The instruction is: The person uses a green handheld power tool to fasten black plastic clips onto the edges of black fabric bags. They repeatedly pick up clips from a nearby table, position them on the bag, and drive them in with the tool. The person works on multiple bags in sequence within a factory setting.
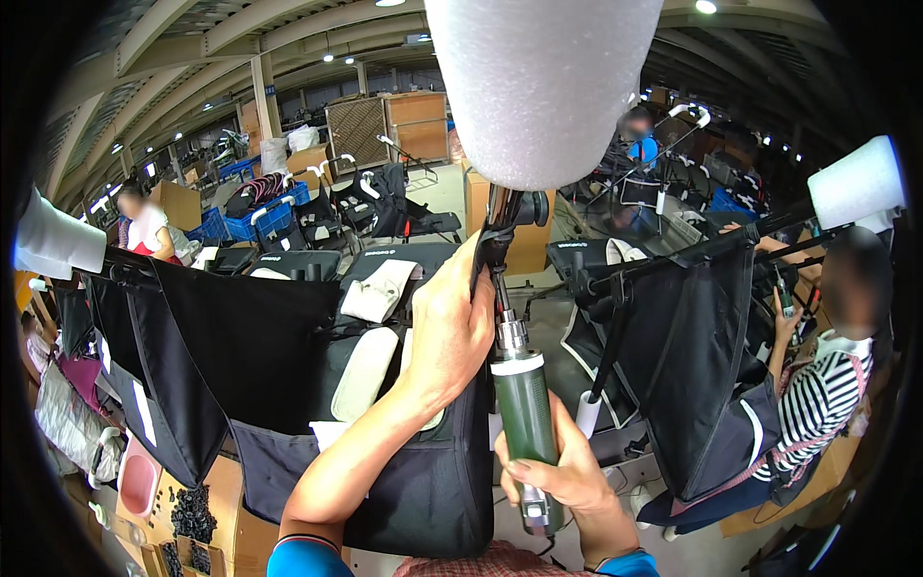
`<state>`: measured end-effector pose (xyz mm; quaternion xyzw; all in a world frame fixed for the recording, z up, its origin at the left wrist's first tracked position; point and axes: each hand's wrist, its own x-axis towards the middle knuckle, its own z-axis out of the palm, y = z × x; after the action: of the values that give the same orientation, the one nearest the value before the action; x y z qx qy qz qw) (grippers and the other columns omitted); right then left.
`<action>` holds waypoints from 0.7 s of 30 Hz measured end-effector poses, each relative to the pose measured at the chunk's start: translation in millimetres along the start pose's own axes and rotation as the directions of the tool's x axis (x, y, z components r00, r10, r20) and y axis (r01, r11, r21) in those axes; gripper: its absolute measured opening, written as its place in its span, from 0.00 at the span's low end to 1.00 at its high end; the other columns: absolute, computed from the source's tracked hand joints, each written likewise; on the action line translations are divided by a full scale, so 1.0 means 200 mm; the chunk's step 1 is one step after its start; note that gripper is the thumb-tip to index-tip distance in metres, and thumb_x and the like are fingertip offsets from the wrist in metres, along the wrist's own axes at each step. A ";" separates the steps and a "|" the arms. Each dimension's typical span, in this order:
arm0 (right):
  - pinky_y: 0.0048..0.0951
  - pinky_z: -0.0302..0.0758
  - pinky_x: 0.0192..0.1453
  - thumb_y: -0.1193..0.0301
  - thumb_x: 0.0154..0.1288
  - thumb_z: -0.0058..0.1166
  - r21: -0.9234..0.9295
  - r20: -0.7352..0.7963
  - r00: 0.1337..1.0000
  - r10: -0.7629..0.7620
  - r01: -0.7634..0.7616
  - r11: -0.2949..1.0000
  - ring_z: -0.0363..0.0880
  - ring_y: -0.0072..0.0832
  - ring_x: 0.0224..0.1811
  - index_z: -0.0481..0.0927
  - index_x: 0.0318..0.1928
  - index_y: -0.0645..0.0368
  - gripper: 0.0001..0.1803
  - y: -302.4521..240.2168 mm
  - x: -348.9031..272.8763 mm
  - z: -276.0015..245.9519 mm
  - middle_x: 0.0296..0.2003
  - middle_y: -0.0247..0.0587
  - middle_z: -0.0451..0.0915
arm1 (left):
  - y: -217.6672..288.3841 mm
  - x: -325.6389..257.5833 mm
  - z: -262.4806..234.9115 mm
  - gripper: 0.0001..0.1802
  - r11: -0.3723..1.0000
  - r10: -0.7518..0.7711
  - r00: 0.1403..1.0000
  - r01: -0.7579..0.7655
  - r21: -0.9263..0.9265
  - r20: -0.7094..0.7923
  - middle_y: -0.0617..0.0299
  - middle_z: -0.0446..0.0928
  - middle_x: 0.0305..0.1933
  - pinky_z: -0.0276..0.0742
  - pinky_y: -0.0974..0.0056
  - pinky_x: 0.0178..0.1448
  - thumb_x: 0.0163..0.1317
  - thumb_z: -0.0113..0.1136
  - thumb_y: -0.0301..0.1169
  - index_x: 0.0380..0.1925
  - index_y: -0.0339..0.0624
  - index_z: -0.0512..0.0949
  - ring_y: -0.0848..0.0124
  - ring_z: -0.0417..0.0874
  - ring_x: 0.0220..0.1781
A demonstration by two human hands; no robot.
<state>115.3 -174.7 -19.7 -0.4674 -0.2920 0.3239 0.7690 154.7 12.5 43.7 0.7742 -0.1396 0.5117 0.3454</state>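
A green screwdriver (525, 423), a powered cylindrical tool with a silver collar and chuck, stands nearly upright, tip up against a black joint (500, 226) just below the white foam grip (538, 87). Black fabric (423, 481) hangs beside the screwdriver, to its left, draped from the frame and bunched near the joint.

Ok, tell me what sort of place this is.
Most likely a factory assembly hall for strollers or similar folding frames. The right hand holds a green power screwdriver against a black fabric-covered frame, the left hand steadies it, and rows of half-built frames fill the floor.
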 end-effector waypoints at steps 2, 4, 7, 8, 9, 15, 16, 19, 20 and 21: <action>0.32 0.78 0.25 0.75 0.56 0.61 0.041 0.010 1.000 -0.022 0.021 0.999 0.79 0.34 0.21 0.48 0.68 0.58 0.44 0.03 0.00 0.01 0.32 0.48 0.73 | 0.02 0.00 0.00 0.19 1.000 -0.011 1.000 0.010 0.013 0.008 0.39 0.78 0.42 0.77 0.55 0.47 0.61 0.48 0.16 0.54 0.31 0.71 0.45 0.81 0.44; 0.31 0.77 0.25 0.76 0.58 0.59 0.100 0.004 1.000 -0.024 0.023 0.995 0.79 0.32 0.21 0.47 0.68 0.58 0.43 0.01 -0.01 0.04 0.32 0.46 0.74 | 0.02 0.00 0.01 0.19 1.000 0.009 1.000 -0.010 0.026 0.017 0.39 0.78 0.42 0.77 0.55 0.46 0.62 0.48 0.16 0.54 0.32 0.71 0.45 0.81 0.43; 0.28 0.77 0.26 0.77 0.60 0.58 -0.094 -0.039 0.996 -0.078 0.074 0.993 0.79 0.26 0.23 0.46 0.70 0.59 0.43 0.02 0.01 0.06 0.34 0.40 0.75 | 0.05 -0.01 -0.01 0.14 0.992 -0.123 0.991 0.124 -0.024 0.051 0.55 0.81 0.45 0.74 0.67 0.52 0.69 0.43 0.19 0.52 0.31 0.73 0.69 0.81 0.45; 0.28 0.77 0.27 0.77 0.60 0.58 -0.118 -0.040 0.995 -0.092 0.087 0.989 0.78 0.26 0.24 0.46 0.70 0.59 0.44 0.01 0.01 0.06 0.34 0.40 0.74 | 0.04 -0.01 -0.02 0.14 0.989 -0.142 0.988 0.144 -0.028 0.062 0.55 0.81 0.46 0.73 0.67 0.53 0.70 0.43 0.20 0.53 0.31 0.73 0.69 0.81 0.46; 0.27 0.77 0.27 0.77 0.60 0.59 -0.151 -0.043 0.994 -0.098 0.090 0.984 0.78 0.25 0.24 0.46 0.70 0.60 0.44 0.00 0.01 0.07 0.34 0.40 0.74 | 0.04 -0.01 -0.02 0.15 0.984 -0.166 0.983 0.170 -0.050 0.075 0.55 0.81 0.46 0.73 0.67 0.53 0.70 0.43 0.20 0.53 0.31 0.73 0.69 0.81 0.46; 0.26 0.77 0.30 0.77 0.58 0.61 -0.546 0.015 0.928 -0.373 0.320 0.774 0.76 0.21 0.25 0.44 0.71 0.61 0.48 0.10 0.09 -0.01 0.33 0.37 0.73 | 0.01 0.00 0.00 0.15 0.997 -0.080 0.993 0.081 -0.015 0.092 0.55 0.80 0.49 0.74 0.68 0.51 0.71 0.42 0.21 0.55 0.32 0.72 0.72 0.79 0.45; 0.26 0.77 0.29 0.77 0.58 0.61 -0.493 -0.004 0.941 -0.338 0.292 0.820 0.77 0.22 0.25 0.45 0.71 0.60 0.47 0.10 0.09 -0.01 0.33 0.38 0.74 | 0.02 0.00 0.00 0.15 0.994 -0.100 0.991 0.102 -0.024 0.088 0.56 0.80 0.48 0.74 0.68 0.50 0.71 0.42 0.21 0.55 0.32 0.72 0.73 0.79 0.45; 0.27 0.78 0.27 0.78 0.58 0.60 -0.273 -0.056 0.977 -0.204 0.182 0.945 0.78 0.24 0.23 0.46 0.70 0.59 0.45 0.08 0.05 0.03 0.34 0.39 0.75 | 0.04 0.00 0.02 0.15 0.986 -0.157 0.983 0.161 -0.038 0.100 0.57 0.81 0.48 0.73 0.70 0.49 0.71 0.42 0.21 0.55 0.32 0.72 0.75 0.78 0.43; 0.28 0.78 0.27 0.79 0.58 0.60 -0.156 -0.059 0.987 -0.147 0.136 0.978 0.78 0.24 0.23 0.47 0.70 0.59 0.44 0.04 0.03 0.05 0.34 0.40 0.76 | 0.05 0.00 0.00 0.15 0.982 -0.180 0.977 0.185 -0.029 0.117 0.58 0.81 0.47 0.73 0.70 0.48 0.72 0.42 0.22 0.55 0.33 0.72 0.76 0.78 0.43; 0.29 0.78 0.25 0.78 0.58 0.59 -0.110 -0.056 0.996 -0.076 0.069 0.992 0.79 0.26 0.22 0.49 0.69 0.58 0.42 0.00 0.01 0.07 0.33 0.40 0.76 | 0.03 0.00 0.00 0.15 0.986 -0.154 0.982 0.159 -0.046 0.106 0.59 0.80 0.47 0.73 0.70 0.48 0.72 0.43 0.23 0.55 0.33 0.72 0.76 0.78 0.43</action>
<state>106.6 -165.5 -13.2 -0.5070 -0.3025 0.2652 0.7623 150.2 8.0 46.3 0.7982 -0.1096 0.4387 0.3979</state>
